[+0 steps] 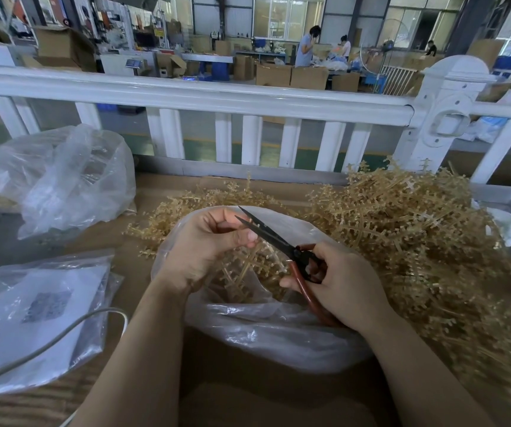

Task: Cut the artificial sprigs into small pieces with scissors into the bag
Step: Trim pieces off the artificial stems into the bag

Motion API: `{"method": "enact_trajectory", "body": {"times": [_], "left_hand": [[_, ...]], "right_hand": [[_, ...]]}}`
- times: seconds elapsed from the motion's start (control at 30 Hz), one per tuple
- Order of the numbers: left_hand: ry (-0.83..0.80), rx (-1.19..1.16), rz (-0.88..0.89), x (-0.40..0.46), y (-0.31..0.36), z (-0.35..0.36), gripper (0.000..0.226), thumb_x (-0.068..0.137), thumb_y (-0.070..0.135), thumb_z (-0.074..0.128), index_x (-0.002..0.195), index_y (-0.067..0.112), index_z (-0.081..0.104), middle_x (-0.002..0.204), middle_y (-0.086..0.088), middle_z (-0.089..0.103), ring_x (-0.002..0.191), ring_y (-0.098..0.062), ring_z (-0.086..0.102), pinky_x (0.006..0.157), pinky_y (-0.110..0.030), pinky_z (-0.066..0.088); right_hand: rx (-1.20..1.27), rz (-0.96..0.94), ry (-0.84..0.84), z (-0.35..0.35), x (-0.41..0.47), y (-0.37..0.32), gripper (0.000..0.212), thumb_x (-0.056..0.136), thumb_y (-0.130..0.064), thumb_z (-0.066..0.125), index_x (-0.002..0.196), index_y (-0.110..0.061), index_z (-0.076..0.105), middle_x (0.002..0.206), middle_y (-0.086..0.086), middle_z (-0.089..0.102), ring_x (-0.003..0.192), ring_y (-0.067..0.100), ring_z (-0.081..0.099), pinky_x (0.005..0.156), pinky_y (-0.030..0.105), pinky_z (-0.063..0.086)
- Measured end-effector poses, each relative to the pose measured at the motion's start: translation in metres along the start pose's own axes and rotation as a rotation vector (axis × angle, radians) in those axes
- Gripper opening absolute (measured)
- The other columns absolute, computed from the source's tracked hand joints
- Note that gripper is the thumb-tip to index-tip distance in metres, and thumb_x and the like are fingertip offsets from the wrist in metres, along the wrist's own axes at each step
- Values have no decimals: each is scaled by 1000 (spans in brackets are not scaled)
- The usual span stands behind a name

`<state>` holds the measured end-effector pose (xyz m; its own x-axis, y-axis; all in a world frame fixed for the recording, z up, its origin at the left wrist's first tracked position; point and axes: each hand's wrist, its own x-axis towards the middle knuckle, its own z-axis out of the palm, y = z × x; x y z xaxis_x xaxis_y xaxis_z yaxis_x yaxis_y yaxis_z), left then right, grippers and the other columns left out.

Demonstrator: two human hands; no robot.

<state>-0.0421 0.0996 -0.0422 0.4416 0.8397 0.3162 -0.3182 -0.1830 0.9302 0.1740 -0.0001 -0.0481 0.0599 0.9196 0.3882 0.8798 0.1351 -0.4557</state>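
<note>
Looking from the left, I saw a crumpled plastic bag point(63, 177), then my left hand point(205, 245) pinching a tan sprig point(248, 266) over the open bag point(266, 334). My right hand point(340, 288) gripped red-handled scissors point(282, 245), blades parted. A sprig pile point(408, 229) lay further right.

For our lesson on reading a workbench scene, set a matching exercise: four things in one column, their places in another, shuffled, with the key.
Things:
1. scissors
2. sprig pile
3. open bag
4. crumpled bag

Places:
A. far left of the table
B. in the right hand
C. right of the table
D. under both hands

Pairs: 1-B, 2-C, 3-D, 4-A
</note>
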Motion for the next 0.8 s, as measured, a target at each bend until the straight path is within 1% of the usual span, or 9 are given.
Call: {"method": "enact_trajectory", "body": {"times": [0.07, 0.1, 0.2, 0.27, 0.4, 0.47, 0.53, 0.67, 0.8], "left_hand": [[9, 17, 5, 0, 1, 0, 29, 73, -2, 74, 93, -18, 59, 76, -12, 73, 70, -19, 70, 70, -27, 58], [4, 26, 7, 0, 1, 1, 26, 73, -2, 74, 92, -14, 61, 76, -12, 73, 70, -19, 70, 70, -28, 58], [-17, 47, 12, -1, 5, 4, 17, 71, -4, 75, 87, 2, 73, 78, -11, 73, 72, -20, 70, 71, -27, 57], [-22, 64, 11, -1, 5, 5, 19, 69, -2, 77, 83, 11, 77, 78, -11, 74, 73, -19, 71, 70, -26, 57], [-36, 71, 14, -1, 6, 6, 19, 67, 1, 78, 82, 13, 78, 79, -12, 75, 73, -18, 71, 70, -25, 57], [-39, 67, 12, -2, 6, 6, 18, 67, 2, 78, 81, 14, 78, 77, -10, 74, 72, -17, 71, 69, -24, 57], [-43, 65, 6, -2, 5, 6, 15, 68, 2, 78, 80, 11, 77, 74, -10, 73, 71, -17, 71, 68, -24, 56], [-28, 65, -5, -2, 6, 7, 13, 70, 1, 77, 81, -3, 70, 73, -11, 72, 70, -17, 69, 68, -24, 56], [-9, 65, -12, -2, 7, 9, 20, 71, 4, 74, 83, -9, 65, 71, -11, 71, 68, -17, 68, 69, -25, 57]], "right_hand": [[-9, -3, 4, 0, 0, 0, 86, 60, -99, 40, 101, -29, 68, 76, -21, 62, 71, 0, 61, 65, 29, 54], [-20, -8, 7, 0, 1, 0, 87, 60, -100, 39, 103, -30, 67, 77, -22, 61, 72, -1, 60, 64, 25, 52], [-63, -34, 27, -1, 0, 0, 86, 63, -98, 35, 110, -32, 63, 78, -27, 55, 68, -8, 51, 61, 9, 37], [-77, -43, 31, -1, 0, 0, 86, 64, -100, 32, 112, -34, 61, 77, -29, 52, 67, -11, 47, 61, 7, 32], [-91, -57, 23, 1, 1, 3, 80, 65, -98, 37, 111, -35, 58, 78, -27, 55, 74, -4, 51, 61, 10, 33], [-82, -57, 24, 0, 0, 3, 77, 65, -97, 39, 107, -35, 58, 77, -27, 54, 74, -4, 50, 61, 8, 32], [-62, -55, 25, 1, 1, 3, 75, 65, -96, 41, 103, -33, 59, 74, -28, 52, 72, -4, 51, 61, 9, 35], [-30, -48, 22, 1, 1, 3, 74, 64, -94, 45, 99, -31, 64, 76, -26, 54, 71, -2, 57, 64, 25, 52], [-13, -40, 16, 1, 1, 3, 76, 63, -94, 45, 100, -31, 65, 75, -24, 55, 72, 0, 58, 67, 31, 55]]}}
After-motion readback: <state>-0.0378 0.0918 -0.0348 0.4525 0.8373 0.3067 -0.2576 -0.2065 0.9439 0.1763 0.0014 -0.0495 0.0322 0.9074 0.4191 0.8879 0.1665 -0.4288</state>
